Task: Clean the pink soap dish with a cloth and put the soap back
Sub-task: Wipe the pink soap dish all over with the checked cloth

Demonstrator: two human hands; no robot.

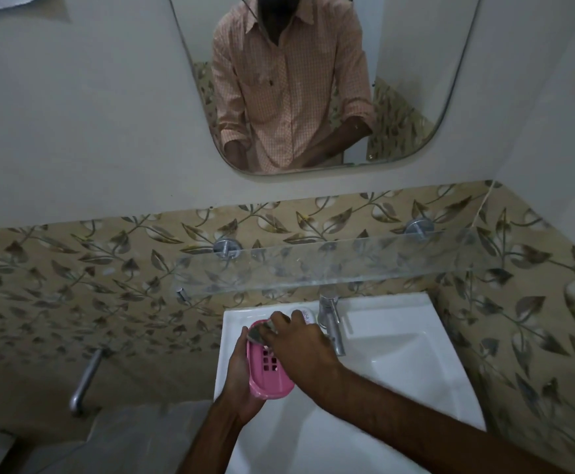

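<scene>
Your left hand [241,381] cupped the pink soap dish [268,374] from beneath over the white sink [398,354], your right hand [296,343] pinched a grey cloth [258,331] against the dish's far end, soap [304,315] lay on the sink ledge beside the tap [330,319].

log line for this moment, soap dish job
step: wiping | left hand: holds pink soap dish | right hand: presses cloth into dish | soap: on sink ledge

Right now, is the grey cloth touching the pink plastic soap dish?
Touching: the head view shows the grey cloth, under the right hand, pressed into the pink soap dish.
</scene>
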